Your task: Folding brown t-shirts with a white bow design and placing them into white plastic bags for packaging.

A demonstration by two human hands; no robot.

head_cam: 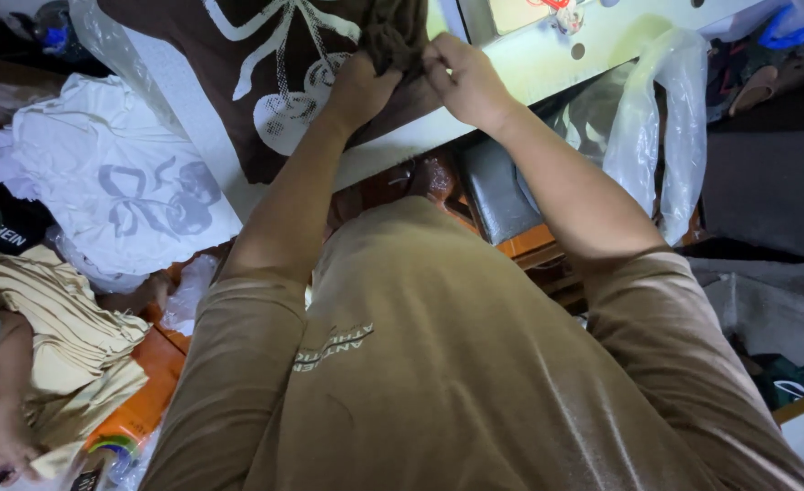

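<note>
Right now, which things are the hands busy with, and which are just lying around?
In use:
left hand
right hand
brown garment with a white bow print

Lying about:
white garment with a grey bow print
stack of cream garments
clear plastic bag

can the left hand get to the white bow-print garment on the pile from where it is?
Probably yes: left hand is busy gripping the brown fabric, but the white bow-print garment lies uncovered to its left, nothing between them.

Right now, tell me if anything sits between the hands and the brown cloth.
Nothing visible does. The left hand and right hand both already pinch the bunched dark brown cloth at the pale table edge, fingers directly on the fabric.
</note>
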